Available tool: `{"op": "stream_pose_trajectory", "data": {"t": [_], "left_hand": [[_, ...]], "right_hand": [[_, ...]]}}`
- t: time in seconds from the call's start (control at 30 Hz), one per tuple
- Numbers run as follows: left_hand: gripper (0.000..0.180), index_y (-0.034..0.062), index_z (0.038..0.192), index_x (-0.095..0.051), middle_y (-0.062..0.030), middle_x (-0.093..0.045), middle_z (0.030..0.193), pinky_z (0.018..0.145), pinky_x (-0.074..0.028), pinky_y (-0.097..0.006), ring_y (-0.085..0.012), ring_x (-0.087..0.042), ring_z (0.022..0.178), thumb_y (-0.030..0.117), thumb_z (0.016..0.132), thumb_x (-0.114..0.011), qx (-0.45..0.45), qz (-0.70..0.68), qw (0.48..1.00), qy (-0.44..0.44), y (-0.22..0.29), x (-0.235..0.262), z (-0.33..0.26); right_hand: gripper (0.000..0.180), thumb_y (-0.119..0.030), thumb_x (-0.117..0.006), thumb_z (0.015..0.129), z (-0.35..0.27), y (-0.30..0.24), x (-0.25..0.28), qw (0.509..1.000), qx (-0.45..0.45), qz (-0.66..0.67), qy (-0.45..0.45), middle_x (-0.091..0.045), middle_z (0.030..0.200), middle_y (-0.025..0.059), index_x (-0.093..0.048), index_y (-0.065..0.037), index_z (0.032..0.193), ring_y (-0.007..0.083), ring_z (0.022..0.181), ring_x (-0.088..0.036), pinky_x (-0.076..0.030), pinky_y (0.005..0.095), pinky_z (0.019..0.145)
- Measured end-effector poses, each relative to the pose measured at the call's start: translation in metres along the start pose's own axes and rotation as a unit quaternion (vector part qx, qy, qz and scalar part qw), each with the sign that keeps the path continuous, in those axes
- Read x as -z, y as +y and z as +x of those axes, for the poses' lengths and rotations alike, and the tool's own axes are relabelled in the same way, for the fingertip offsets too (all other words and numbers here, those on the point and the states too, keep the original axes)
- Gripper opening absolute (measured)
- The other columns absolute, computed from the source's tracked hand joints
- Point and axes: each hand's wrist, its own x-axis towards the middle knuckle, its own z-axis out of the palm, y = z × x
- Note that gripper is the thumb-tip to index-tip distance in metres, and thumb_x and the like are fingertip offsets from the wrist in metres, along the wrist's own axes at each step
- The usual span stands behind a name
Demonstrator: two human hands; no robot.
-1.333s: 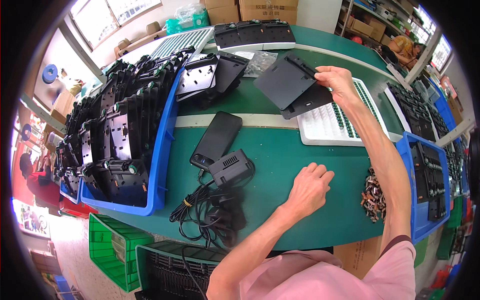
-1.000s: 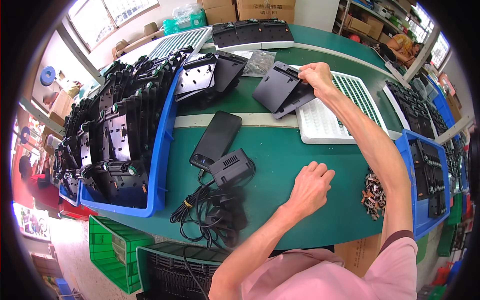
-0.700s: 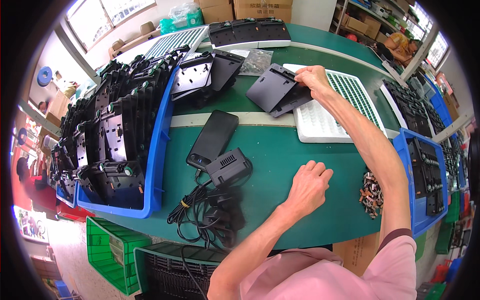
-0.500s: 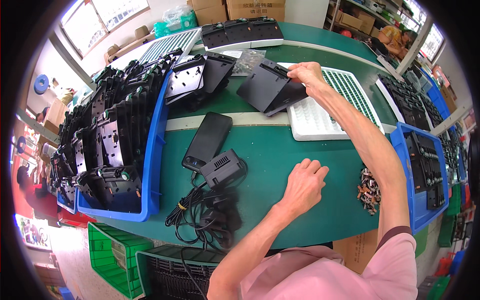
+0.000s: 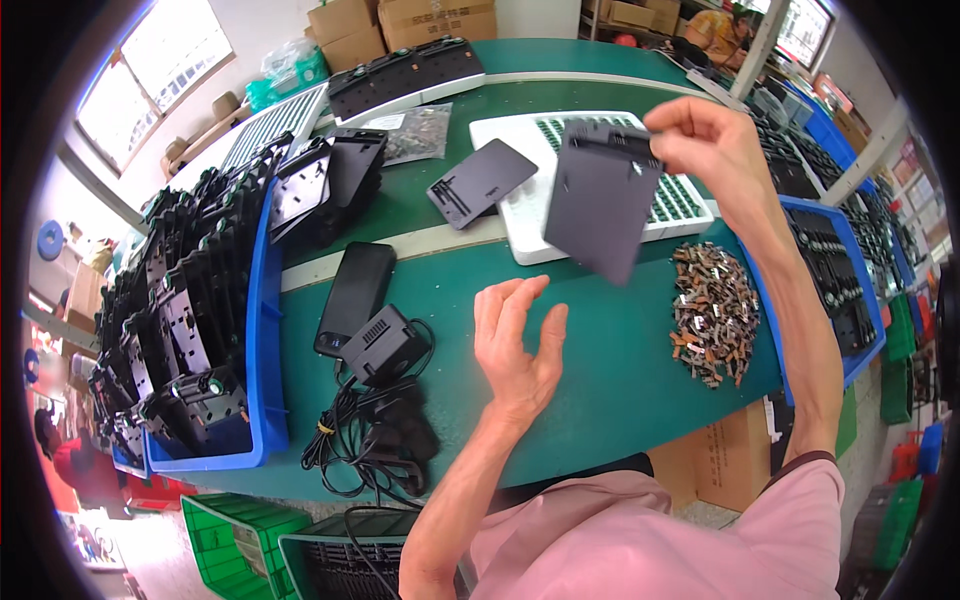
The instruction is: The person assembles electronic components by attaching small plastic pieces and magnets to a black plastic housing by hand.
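Note:
Pinched at its top edge, a flat dark-grey plastic panel (image 5: 604,215) with a ridged bar along the top hangs from my right hand (image 5: 712,145). It is held over the white foam tray (image 5: 520,228), whose slots hold rows of small green parts. My left hand (image 5: 520,350) is empty, fingers apart, above the green table just below the panel. A second dark plate (image 5: 484,184) with slots at one end lies by the tray's left edge, partly over it. Right of the panel sits a pile of small copper-and-silver metal parts (image 5: 715,315).
At left a blue crate (image 5: 264,350) is packed with upright black panels. A black power bank (image 5: 355,295), a black boxy device (image 5: 382,345) and coiled cables (image 5: 350,435) lie near it. Another blue bin (image 5: 850,240) stands at right. A bag of small parts (image 5: 415,132) lies farther back.
My right hand has moved right with the panel, which now hangs more upright, and the second plate shows apart from it. My left hand has opened. The head view has shifted right.

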Motion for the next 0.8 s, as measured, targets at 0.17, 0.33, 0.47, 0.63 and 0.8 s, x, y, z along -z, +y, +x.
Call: {"op": "stream_pose_trajectory", "data": {"t": [0.17, 0.33, 0.47, 0.63, 0.8], "left_hand": [[0.069, 0.0019, 0.138, -0.049, -0.0169, -0.059, 0.122, 0.090, -0.050, -0.040, -0.0292, -0.058, 0.112, 0.035, 0.084, -0.076, 0.044, -0.118, 0.980, -0.155, 0.014, -0.001, -0.008], [0.101, 0.0006, 0.149, -0.031, -0.0179, -0.054, 0.134, 0.098, -0.047, -0.043, -0.0291, -0.054, 0.123, 0.055, 0.078, -0.076, 0.160, -0.257, 0.921, -0.245, 0.022, -0.001, -0.006], [0.100, -0.0002, 0.151, -0.027, -0.0191, -0.052, 0.135, 0.098, -0.047, -0.043, -0.0266, -0.051, 0.124, 0.044, 0.079, -0.080, 0.231, -0.359, 0.880, -0.207, 0.023, 0.000, -0.007], [0.072, 0.0008, 0.150, -0.031, -0.0155, -0.059, 0.125, 0.089, -0.048, -0.030, -0.0171, -0.057, 0.110, 0.006, 0.085, -0.062, 0.295, -0.341, 0.877, -0.169, 0.006, 0.009, -0.002], [0.062, -0.0010, 0.145, -0.039, -0.0122, -0.064, 0.118, 0.086, -0.046, -0.024, -0.0121, -0.060, 0.102, -0.010, 0.084, -0.047, 0.347, -0.341, 0.867, -0.106, 0.003, 0.005, -0.003]], "right_hand": [[0.011, -0.005, -0.067, 0.071, -0.058, -0.018, -0.005, 0.989, 0.017, -0.147, -0.016, -0.065, 0.066, 0.0068, -0.067, 0.001, 0.081, 0.0114, 0.065, -0.062, -0.049, 0.0268, 0.061], [0.005, -0.001, -0.064, 0.075, -0.072, -0.010, -0.031, 0.973, 0.068, -0.200, -0.095, -0.061, 0.074, 0.0101, -0.061, 0.002, 0.077, 0.0181, 0.063, -0.062, -0.049, 0.0306, 0.056], [0.009, -0.007, -0.067, 0.077, -0.064, 0.000, -0.048, 0.966, 0.106, -0.216, -0.098, -0.061, 0.073, 0.0127, -0.062, 0.001, 0.079, 0.0230, 0.064, -0.062, -0.049, 0.0341, 0.058], [0.013, -0.009, -0.066, 0.078, -0.058, 0.016, -0.068, 0.985, 0.108, -0.098, -0.092, -0.064, 0.073, 0.0192, -0.066, 0.005, 0.079, 0.0345, 0.076, -0.065, -0.049, 0.0442, 0.070], [0.023, -0.008, -0.067, 0.083, -0.060, 0.041, -0.064, 0.988, 0.046, -0.105, -0.102, -0.060, 0.100, 0.0112, -0.066, 0.001, 0.104, 0.0200, 0.086, -0.062, -0.052, 0.0328, 0.072]]}}
